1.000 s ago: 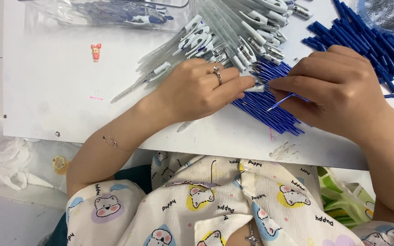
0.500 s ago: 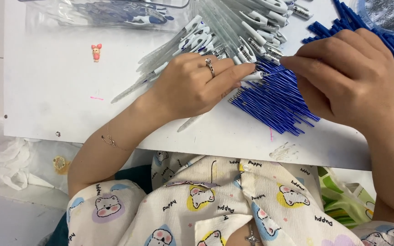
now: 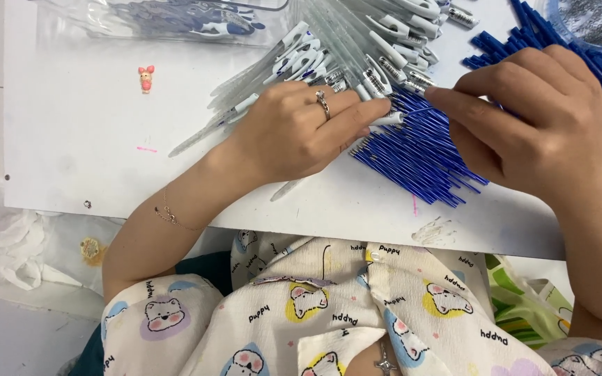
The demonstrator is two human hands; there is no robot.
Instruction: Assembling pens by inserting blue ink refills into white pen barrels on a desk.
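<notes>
White table (image 3: pixel 92 132): both hands (image 3: pixel 294 129) assembling pen (image 3: pixel 384 120).

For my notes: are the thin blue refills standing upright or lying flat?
Lying flat: the blue refills lie in a loose pile on the white table.

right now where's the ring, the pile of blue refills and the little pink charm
ring (image 3: pixel 323 104), head view, on the band.
pile of blue refills (image 3: pixel 419 157), head view, middle of the pile.
little pink charm (image 3: pixel 146 78), head view, its body.
</notes>
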